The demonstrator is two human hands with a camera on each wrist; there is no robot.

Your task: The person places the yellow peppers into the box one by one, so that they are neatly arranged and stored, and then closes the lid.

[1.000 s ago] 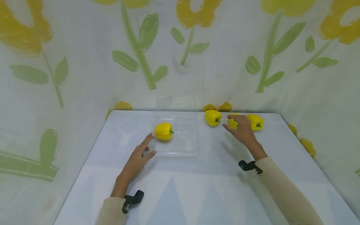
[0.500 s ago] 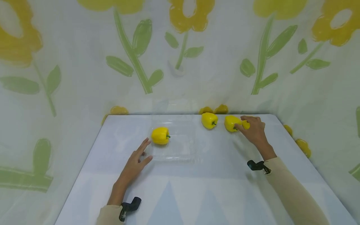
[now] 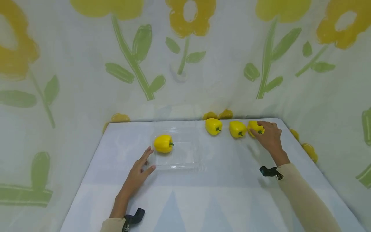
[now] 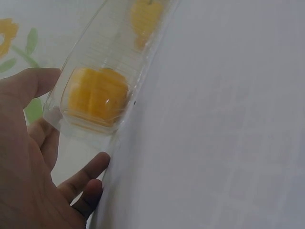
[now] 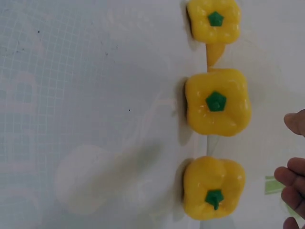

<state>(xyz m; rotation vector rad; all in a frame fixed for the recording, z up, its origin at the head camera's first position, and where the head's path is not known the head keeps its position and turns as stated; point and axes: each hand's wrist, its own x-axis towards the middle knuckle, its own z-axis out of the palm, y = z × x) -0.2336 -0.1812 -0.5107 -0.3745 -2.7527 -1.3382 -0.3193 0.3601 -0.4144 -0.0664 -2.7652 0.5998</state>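
A clear plastic tray [image 3: 185, 158] lies on the white table with one yellow bell pepper [image 3: 163, 143] inside, at its left. My left hand [image 3: 138, 173] lies flat at the tray's front-left corner, fingers straight; in the left wrist view the thumb [image 4: 28, 82] and fingers [image 4: 86, 175] flank that tray [image 4: 95, 67] corner. Three more yellow peppers stand in a row at the back: left [image 3: 213, 126], middle [image 3: 237, 129], right [image 3: 254, 127]. My right hand [image 3: 269, 135] is at the rightmost one, fingers loosely curled. In the right wrist view its fingertips [image 5: 288, 179] sit just apart from the nearest pepper [image 5: 213, 187].
The white table [image 3: 203, 193] is enclosed at the back and sides by a curtain printed with flowers [image 3: 185, 64]. The table's far edge runs just behind the pepper row, and its right edge passes close to my right forearm.
My right hand has moved right, from over the middle pepper to the rightmost pepper. The left hand stays at the tray's corner.
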